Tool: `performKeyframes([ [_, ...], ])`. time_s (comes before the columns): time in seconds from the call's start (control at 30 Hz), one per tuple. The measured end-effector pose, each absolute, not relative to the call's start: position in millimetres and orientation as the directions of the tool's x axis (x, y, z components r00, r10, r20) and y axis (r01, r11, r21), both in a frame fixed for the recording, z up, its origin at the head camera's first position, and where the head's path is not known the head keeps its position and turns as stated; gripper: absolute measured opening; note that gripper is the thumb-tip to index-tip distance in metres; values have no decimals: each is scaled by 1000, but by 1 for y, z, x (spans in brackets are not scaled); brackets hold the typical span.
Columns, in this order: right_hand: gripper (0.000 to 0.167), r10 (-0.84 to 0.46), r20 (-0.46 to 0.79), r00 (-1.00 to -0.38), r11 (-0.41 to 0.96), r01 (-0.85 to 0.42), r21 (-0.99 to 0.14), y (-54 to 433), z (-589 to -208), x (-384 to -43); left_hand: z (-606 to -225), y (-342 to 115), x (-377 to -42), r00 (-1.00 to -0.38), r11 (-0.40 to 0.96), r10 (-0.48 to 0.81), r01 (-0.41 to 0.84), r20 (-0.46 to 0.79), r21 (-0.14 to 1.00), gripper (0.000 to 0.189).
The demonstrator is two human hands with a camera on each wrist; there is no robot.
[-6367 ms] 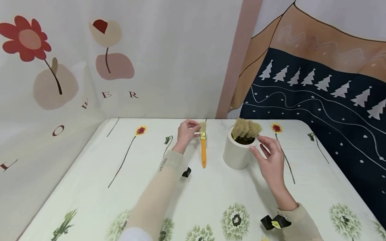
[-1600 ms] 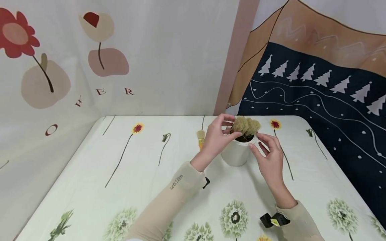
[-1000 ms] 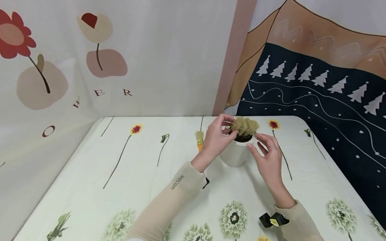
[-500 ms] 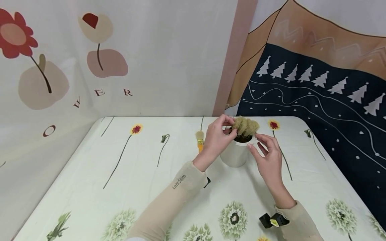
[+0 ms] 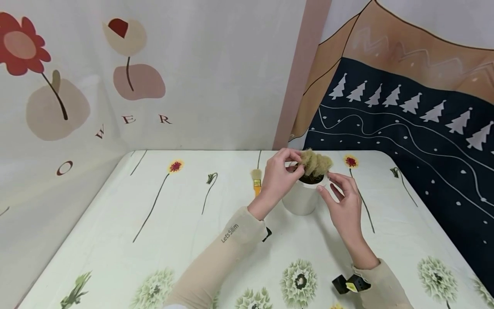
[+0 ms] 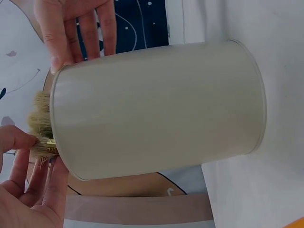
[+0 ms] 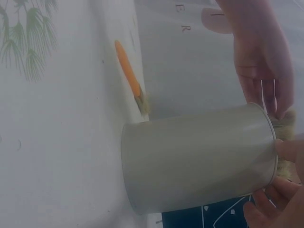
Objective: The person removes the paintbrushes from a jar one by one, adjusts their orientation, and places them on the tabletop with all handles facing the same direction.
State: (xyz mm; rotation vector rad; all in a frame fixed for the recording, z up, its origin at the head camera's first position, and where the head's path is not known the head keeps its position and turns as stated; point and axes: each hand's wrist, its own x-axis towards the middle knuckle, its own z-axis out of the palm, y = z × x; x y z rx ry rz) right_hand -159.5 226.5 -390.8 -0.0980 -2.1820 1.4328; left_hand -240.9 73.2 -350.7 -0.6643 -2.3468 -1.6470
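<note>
A white cylindrical container (image 5: 300,199) stands upright, holding several paintbrushes (image 5: 317,163) with their pale bristles up; their handles are hidden inside. At the container's left, my left hand (image 5: 278,178) pinches one paintbrush (image 6: 43,148) by the bristles, just above its gold ferrule, in the left wrist view. My right hand (image 5: 344,201) holds the container's rim between thumb and fingers on the right side. Left of the container lies another paintbrush (image 7: 127,66) with an orange handle, partly behind my left hand in the head view.
The table (image 5: 185,257) wears a white cloth printed with flowers. Hanging fabric (image 5: 216,86) closes off the back, and a dark printed cloth (image 5: 386,124) hangs at the right. A black wrist device (image 5: 351,283) sits at my right sleeve.
My left hand has let go of the orange-handled paintbrush on the table and moved right to the container, where it pinches another paintbrush. My right hand has stayed at the rim.
</note>
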Motion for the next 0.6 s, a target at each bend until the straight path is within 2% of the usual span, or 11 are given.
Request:
performKeyframes([
  [0.6,43,349,379,-857,449,-202,-870,227,-391,-160,-331,63,-240,-863,127,210,490,459,862,4],
])
